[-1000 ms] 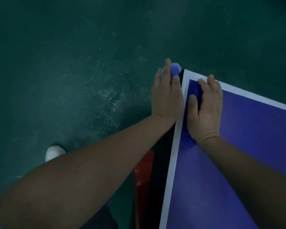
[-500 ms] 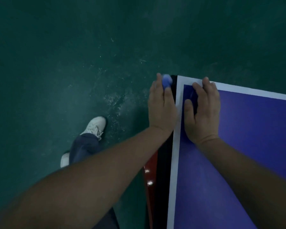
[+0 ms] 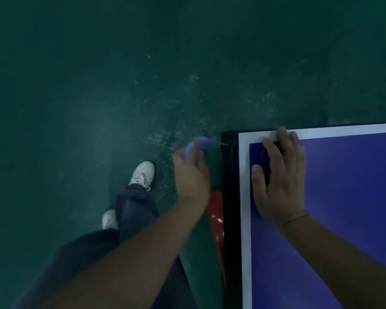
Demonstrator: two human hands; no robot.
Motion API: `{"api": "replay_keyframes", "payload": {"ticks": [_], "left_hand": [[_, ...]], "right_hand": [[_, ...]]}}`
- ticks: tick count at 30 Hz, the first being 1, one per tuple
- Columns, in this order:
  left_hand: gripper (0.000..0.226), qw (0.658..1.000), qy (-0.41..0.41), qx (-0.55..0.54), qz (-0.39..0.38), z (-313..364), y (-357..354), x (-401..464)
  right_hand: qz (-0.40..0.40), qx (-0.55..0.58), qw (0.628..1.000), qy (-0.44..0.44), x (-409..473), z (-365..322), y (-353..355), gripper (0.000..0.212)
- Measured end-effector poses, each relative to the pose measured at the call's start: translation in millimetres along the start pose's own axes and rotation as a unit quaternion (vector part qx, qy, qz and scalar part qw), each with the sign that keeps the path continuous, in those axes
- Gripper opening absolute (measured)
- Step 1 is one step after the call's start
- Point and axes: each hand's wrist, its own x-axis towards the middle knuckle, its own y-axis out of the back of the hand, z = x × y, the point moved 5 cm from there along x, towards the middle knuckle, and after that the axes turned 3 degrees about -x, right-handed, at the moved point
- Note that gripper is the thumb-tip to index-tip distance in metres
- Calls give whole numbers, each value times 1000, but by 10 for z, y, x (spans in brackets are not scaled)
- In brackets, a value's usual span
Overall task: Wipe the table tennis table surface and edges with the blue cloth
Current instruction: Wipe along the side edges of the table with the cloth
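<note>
Cloth point(image 3: 197, 146) bunched in left hand point(image 3: 191, 175) grip, beside table point(image 3: 243, 197) corner; right hand point(image 3: 279, 181) flat, open.

Two hands: the left hand point(image 3: 191, 172) at centre and the right hand point(image 3: 281, 175) right of centre. One blue cloth point(image 3: 197, 146), blurred, at the left fingers. One tabletop point(image 3: 343, 219), lower right. Two white shoes point(image 3: 143, 172), left of centre. One red part point(image 3: 216, 217) beside the tabletop's edge.
</note>
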Motion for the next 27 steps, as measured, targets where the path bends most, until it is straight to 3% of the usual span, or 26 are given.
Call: {"api": "replay_keyframes", "payload": {"ticks": [1,3,6,7,9,11,13,15,17,19,22,25,27], "left_hand": [[40,999,24,-16,28,25,103,134],[45,995,-88,22,49,308,199,97],[40,967,-215,101,-88,342,-1,-348],[40,968,-181,121,-123,202,-42,-376],[42,991,0,90,-101,-73,-1,-238],[46,997,-24,58,-35,81,72,-168],[44,989,-116,64,-70,245,-4,-263],[34,990,-68,38,-115,162,-166,-216],[22,995,72,-32,-59,30,-132,-38],[38,998,32,-20,-53,264,-68,46],[46,995,-47,1,-94,402,-88,-198],[48,991,-17,-28,-127,385,-191,-488],[46,992,21,-59,-108,438,-295,-498]], "right_hand": [[-2,1,1000,-2,-9,5,2,50],[2,5,1000,-2,-4,2,-1,50],[2,1,1000,0,-3,0,0,51],[2,0,1000,-1,4,4,3,51],[0,2,1000,-3,-2,5,7,51],[2,6,1000,-8,-16,4,10,51],[2,3,1000,-6,-13,6,12,51],[1,0,1000,-7,2,11,16,51],[4,5,1000,-11,-19,10,24,50],[10,3,1000,-9,-17,3,30,50],[6,0,1000,-13,-9,4,21,50],[10,0,1000,-19,-23,10,18,50],[19,1,999,-33,-27,19,27,52]]}}
